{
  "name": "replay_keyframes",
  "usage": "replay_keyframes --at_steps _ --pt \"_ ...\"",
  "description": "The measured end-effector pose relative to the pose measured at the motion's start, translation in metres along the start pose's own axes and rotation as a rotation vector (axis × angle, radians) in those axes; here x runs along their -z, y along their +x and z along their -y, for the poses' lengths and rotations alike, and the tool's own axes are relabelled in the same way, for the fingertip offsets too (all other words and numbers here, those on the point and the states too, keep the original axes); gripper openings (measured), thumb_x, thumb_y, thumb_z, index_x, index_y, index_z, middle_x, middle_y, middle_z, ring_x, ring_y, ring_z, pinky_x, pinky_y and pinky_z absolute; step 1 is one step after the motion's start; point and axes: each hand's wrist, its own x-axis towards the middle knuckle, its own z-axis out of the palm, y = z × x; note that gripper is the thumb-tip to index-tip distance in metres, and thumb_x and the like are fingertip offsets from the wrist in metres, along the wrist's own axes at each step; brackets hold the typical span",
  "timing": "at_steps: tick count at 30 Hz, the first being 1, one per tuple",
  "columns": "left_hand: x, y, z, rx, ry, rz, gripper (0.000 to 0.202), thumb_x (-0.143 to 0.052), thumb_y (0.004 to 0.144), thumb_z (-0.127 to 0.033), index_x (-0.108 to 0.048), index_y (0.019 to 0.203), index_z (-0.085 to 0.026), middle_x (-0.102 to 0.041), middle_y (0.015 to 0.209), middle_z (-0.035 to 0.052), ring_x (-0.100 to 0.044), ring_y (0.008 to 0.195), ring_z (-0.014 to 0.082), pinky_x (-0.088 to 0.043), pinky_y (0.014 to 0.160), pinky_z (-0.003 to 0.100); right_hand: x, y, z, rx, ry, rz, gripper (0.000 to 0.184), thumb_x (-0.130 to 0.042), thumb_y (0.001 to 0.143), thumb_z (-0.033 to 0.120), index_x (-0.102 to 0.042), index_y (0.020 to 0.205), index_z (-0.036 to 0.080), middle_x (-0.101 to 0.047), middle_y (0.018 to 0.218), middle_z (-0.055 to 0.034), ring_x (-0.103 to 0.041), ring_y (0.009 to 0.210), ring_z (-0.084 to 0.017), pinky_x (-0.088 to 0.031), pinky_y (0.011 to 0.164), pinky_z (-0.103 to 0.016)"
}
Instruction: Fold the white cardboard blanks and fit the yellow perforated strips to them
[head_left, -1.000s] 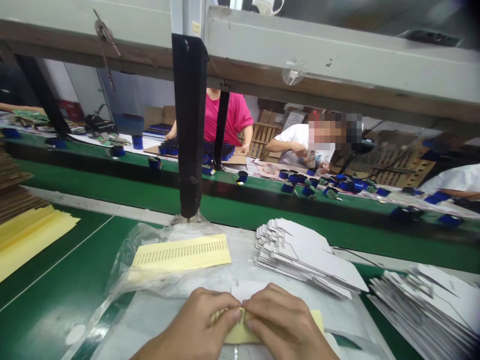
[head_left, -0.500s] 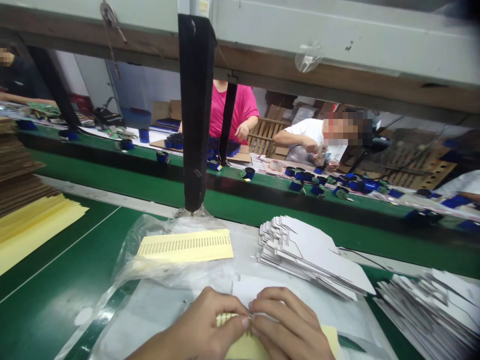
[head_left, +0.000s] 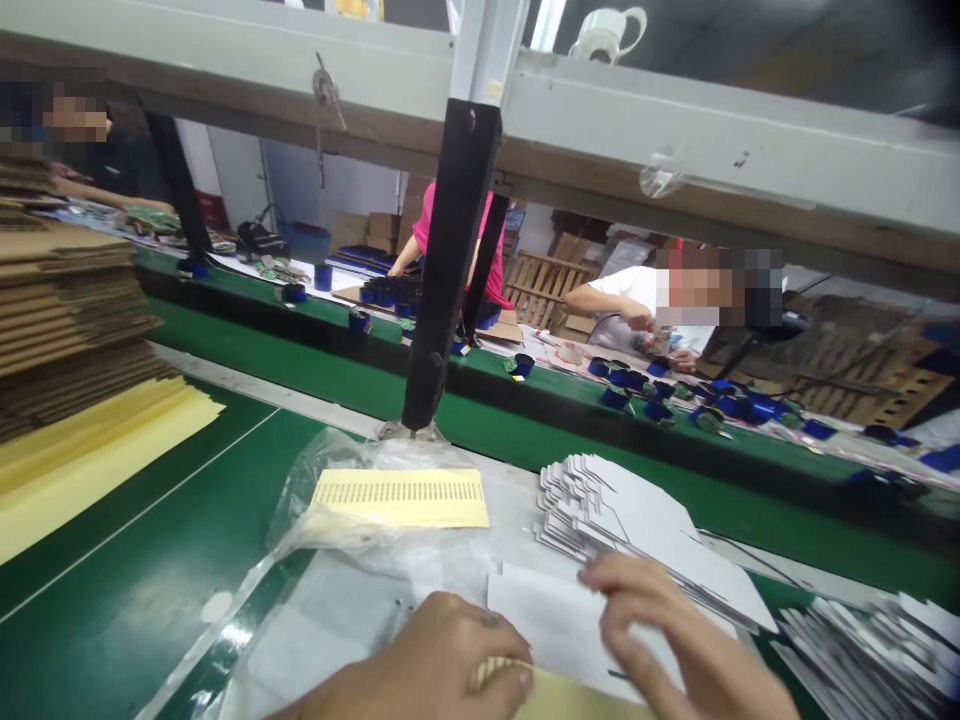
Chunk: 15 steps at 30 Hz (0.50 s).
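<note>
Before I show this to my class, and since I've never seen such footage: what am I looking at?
No machine here: these are a person's bare hands, seen by a head-worn camera looking forward and down. The left hand pinches a yellow sheet. The right hand is raised, fingers apart, apparently holding nothing. Ahead lie a printed yellow strip on clear plastic and a stack of white card; brown cardboard is piled at the picture's left. Beyond, other people are near blue parts.

Green tabletop (head_left: 161, 575) lies open at left, but stacked white cards (head_left: 649, 510) stand just beyond the right hand (head_left: 682, 630).
</note>
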Motion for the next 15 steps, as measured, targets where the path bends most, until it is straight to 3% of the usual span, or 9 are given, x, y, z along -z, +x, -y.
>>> replay_keyframes --at_steps 3,5,10,15 --pt "-0.017 -0.003 0.011 -0.377 0.403 -0.091 0.015 -0.054 0.093 -0.012 -0.063 0.082 -0.016 -0.068 0.074 -0.0008 -0.064 0.062 0.015 -0.04 0.054 0.028 0.001 0.019 -0.02 -0.319 0.133 0.09 0.025 -0.058 0.096 0.04 -0.068 0.079 0.024 -0.075 0.107 -0.0089 -0.072 0.098 -0.026 -0.059 0.082 -0.035" --pt "-0.026 -0.003 0.018 -0.492 0.558 -0.151 0.018 -0.049 0.096 -0.014 -0.059 0.082 -0.017 -0.063 0.072 -0.0003 -0.059 0.056 0.0157 -0.033 0.045 0.032 -0.013 0.025 -0.03 -0.385 0.203 0.162 0.028 -0.059 0.093 0.042 -0.069 0.074 0.023 -0.075 0.107 -0.0097 -0.07 0.102 -0.028 -0.057 0.087 -0.04" --pt "-0.029 -0.002 0.022 -0.437 0.677 -0.157 0.012 -0.056 0.095 -0.023 -0.058 0.084 -0.018 -0.064 0.076 0.0004 -0.06 0.058 0.0188 -0.037 0.046 0.036 -0.047 0.014 -0.029 -0.381 0.289 0.154 0.025 -0.058 0.093 0.038 -0.068 0.077 0.023 -0.072 0.092 -0.007 -0.066 0.091 -0.025 -0.052 0.083 -0.038" --pt "-0.029 -0.004 0.02 -0.349 0.724 -0.072 0.013 -0.062 0.093 -0.03 -0.06 0.092 -0.017 -0.071 0.091 0.002 -0.065 0.065 0.0202 -0.047 0.054 0.036 -0.046 0.004 -0.03 -0.443 0.413 0.247 0.026 -0.059 0.092 0.039 -0.069 0.075 0.022 -0.07 0.091 -0.0069 -0.064 0.085 -0.022 -0.051 0.076 -0.033"
